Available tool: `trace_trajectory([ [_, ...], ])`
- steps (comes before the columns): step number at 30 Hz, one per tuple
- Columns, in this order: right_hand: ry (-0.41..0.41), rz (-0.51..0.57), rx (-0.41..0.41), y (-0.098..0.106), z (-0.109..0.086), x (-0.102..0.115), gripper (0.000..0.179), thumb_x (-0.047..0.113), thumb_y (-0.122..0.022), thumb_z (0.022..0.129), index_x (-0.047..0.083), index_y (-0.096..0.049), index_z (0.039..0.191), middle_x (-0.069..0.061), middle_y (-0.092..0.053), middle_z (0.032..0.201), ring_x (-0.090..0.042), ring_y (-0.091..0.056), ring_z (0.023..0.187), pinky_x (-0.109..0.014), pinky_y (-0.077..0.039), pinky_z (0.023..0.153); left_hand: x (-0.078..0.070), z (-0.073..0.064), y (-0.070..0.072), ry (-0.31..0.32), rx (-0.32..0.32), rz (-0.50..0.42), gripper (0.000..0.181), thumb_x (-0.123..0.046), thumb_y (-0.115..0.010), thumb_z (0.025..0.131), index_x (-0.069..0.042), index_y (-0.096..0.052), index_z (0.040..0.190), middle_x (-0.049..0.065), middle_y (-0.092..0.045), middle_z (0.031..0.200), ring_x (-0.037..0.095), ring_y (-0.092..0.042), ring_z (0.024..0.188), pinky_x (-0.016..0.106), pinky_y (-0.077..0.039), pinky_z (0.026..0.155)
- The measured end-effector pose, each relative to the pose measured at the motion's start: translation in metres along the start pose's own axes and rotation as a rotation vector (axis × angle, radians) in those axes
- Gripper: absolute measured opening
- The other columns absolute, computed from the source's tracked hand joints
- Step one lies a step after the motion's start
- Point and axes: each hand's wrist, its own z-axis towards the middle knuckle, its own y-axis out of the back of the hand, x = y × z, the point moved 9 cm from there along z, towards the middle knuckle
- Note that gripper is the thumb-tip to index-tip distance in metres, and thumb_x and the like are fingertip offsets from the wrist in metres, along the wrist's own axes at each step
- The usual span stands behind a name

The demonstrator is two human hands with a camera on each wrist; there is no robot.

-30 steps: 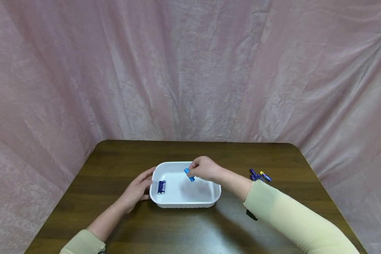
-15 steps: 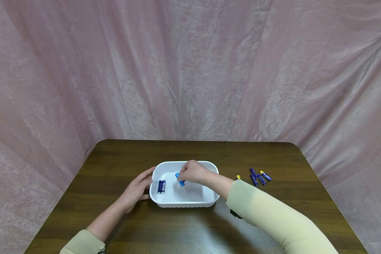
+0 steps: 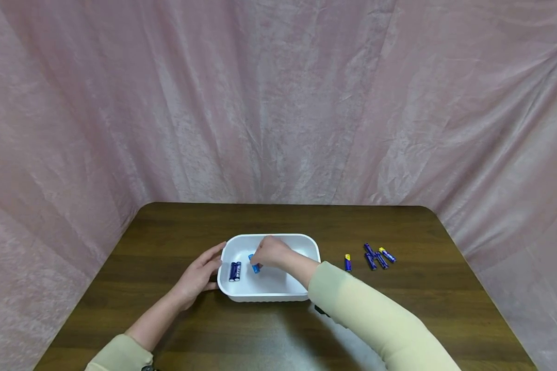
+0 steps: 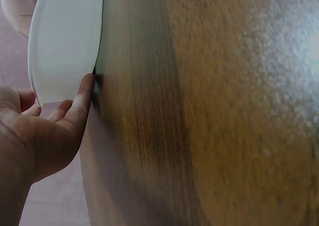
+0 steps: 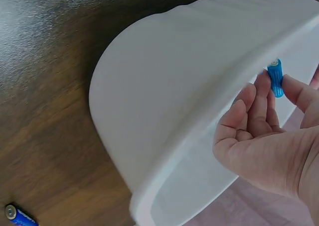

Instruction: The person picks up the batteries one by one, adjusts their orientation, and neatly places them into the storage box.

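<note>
In the head view, a white rectangular tray (image 3: 274,297) with rounded corners stands on the table. My left hand (image 3: 196,277) touches its left end, fingers spread along the rim and outer wall; the left wrist view shows a fingertip low on that wall, near the tabletop. Between thumb and fingers my right hand (image 3: 273,252) pinches a light blue battery (image 5: 275,79), low inside the tray. Just left of it, two dark blue batteries (image 3: 234,271) lie side by side on the tray floor. Part of the light blue battery is hidden by the fingers.
Right of the tray, a blue battery with a yellow end (image 3: 348,263) lies alone on the wooden table (image 3: 422,309). Farther right is a loose group of several dark blue batteries (image 3: 381,260), one of them yellow-tipped (image 3: 387,255). A pink curtain (image 3: 278,103) hangs behind the table.
My right hand has moved left and lower into the tray with the light blue battery, toward the two dark ones. The sleeve has uncovered the lone yellow-ended battery. My left hand stays put.
</note>
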Motion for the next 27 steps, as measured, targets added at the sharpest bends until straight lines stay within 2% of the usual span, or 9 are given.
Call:
trace_trajectory([
  [6,-0.006,-0.077,-0.007,-0.014,0.004,0.003,0.023,0.025,-0.078,0.085,0.007,-0.077,0.070,-0.001,-0.069,0.067,-0.013,-0.052,0.065,-0.025,-0.041,0.061,0.002,0.001,-0.001,0.005,0.003,-0.005,0.051,-0.024,-0.048,0.110,-0.023,-0.037,0.159,0.017,-0.040,0.158,0.036,-0.056,0.128,0.047,-0.058,0.087],
  [10,-0.030,-0.085,0.009,-0.023,0.007,0.005,0.025,0.026,-0.079,0.084,0.008,-0.070,0.071,-0.001,-0.065,0.065,-0.013,-0.054,0.063,-0.024,-0.041,0.060,0.003,0.002,-0.001,0.006,0.005,-0.006,0.050,-0.024,-0.048,0.110,-0.024,-0.038,0.159,0.017,-0.040,0.159,0.036,-0.056,0.128,0.047,-0.058,0.087],
  [14,-0.047,-0.070,0.009,-0.026,0.011,0.008,0.023,0.023,-0.080,0.082,0.009,-0.066,0.070,-0.003,-0.071,0.067,-0.012,-0.053,0.058,-0.023,-0.040,0.056,0.003,0.002,0.000,0.001,0.010,0.001,0.051,-0.024,-0.047,0.110,-0.023,-0.037,0.159,0.019,-0.039,0.159,0.038,-0.055,0.129,0.048,-0.058,0.088],
  [20,-0.078,-0.039,0.027,-0.030,0.018,0.009,0.017,0.019,-0.078,0.082,0.006,-0.070,0.073,-0.005,-0.073,0.069,-0.011,-0.052,0.053,-0.023,-0.039,0.050,0.002,0.000,-0.001,0.001,0.011,-0.002,0.051,-0.023,-0.047,0.110,-0.024,-0.037,0.159,0.020,-0.041,0.158,0.038,-0.055,0.129,0.048,-0.058,0.088],
  [27,-0.097,0.011,0.036,-0.030,0.018,0.008,0.015,0.015,-0.079,0.082,0.002,-0.072,0.077,-0.007,-0.075,0.071,-0.016,-0.060,0.056,-0.022,-0.039,0.044,-0.002,-0.002,-0.002,-0.006,0.021,-0.005,0.052,-0.024,-0.047,0.110,-0.022,-0.035,0.160,0.021,-0.039,0.159,0.040,-0.053,0.131,0.050,-0.057,0.089],
])
